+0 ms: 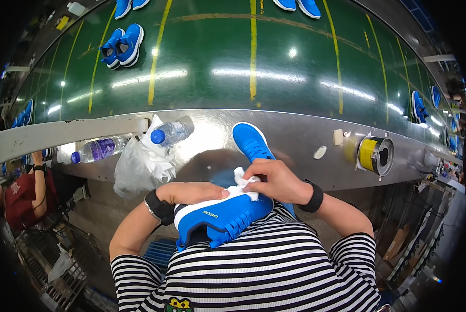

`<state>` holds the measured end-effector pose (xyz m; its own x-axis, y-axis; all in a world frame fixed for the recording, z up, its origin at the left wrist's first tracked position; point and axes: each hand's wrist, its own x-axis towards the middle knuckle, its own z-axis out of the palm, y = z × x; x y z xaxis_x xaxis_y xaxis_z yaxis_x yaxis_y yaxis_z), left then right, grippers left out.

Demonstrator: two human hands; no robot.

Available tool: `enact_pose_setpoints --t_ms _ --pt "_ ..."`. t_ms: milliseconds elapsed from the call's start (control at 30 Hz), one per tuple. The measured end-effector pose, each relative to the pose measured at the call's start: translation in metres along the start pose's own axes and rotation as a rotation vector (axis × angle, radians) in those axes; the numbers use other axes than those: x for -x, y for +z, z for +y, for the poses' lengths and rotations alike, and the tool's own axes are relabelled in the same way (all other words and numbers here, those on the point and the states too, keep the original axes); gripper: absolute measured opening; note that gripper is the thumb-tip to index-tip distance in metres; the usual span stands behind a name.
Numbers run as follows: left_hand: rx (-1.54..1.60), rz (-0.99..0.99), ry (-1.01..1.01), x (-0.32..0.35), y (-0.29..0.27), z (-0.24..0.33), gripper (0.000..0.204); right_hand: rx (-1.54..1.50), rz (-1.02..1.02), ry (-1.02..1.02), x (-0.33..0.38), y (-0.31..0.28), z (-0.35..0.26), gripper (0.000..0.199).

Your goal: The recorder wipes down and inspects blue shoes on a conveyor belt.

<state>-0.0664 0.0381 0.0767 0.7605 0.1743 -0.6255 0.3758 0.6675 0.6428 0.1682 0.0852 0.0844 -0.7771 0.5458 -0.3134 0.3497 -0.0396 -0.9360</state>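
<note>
Far left on the metal ledge: bottle with purple label (104, 149), then plastic bag (139, 169), crumpled, and bottle with blue cap (169, 134) beside it. Left hand (195, 193) lies along the white sole edge of the held shoe (228, 210), thumb on the rim; its other fingers are hidden, so can't tell how far they wrap. Held shoe sits close against the striped shirt, toe right, sole turned to the far side, opening and laces to the near side. Should be light; upper probably soft and easily dented, sole firmer and maybe a bit smooth. Best hold: along the sole edge toward the heel, thumb on the rim, no squeezing the collar. White cloth (241, 179) is at the sole edge near the toe; looks limp and weightless, best bunched small. Second shoe (250, 140) stands on the ledge just beyond. Right hand (277, 179) pinches the white cloth between thumb and fingers. Farther right, tin can (377, 155), well apart.
</note>
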Motion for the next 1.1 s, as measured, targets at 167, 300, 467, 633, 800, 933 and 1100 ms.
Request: enact_pose_setpoints --t_ms 167,300,467,633,800,933,1100 --pt "0.007 -0.005 -0.001 0.0 0.0 -0.004 0.058 -0.265 -0.051 0.192 0.017 -0.012 0.007 0.018" --pt "-0.011 -0.015 -0.006 -0.003 -0.001 -0.003 0.057 -0.387 -0.014 0.191 0.015 -0.005 0.011 0.017" --pt "-0.033 -0.045 0.001 -0.002 -0.001 -0.001 0.057 -0.244 -0.165 0.237 0.003 -0.007 0.002 0.016" --pt "-0.011 0.011 0.031 0.001 0.002 -0.007 0.055 -0.321 -0.113 0.289 0.015 -0.01 0.018 0.017" --pt "-0.016 -0.011 0.016 -0.001 0.001 -0.005 0.056 -0.259 -0.183 0.242 -0.001 -0.012 0.002 0.016" --pt "-0.007 0.025 0.041 0.0 0.002 -0.008 0.056 -0.272 -0.202 0.269 0.003 -0.013 0.017 0.017" --pt "0.044 0.009 -0.028 0.001 0.003 -0.001 0.055 -0.338 -0.18 0.294 0.001 -0.011 0.016 0.017"
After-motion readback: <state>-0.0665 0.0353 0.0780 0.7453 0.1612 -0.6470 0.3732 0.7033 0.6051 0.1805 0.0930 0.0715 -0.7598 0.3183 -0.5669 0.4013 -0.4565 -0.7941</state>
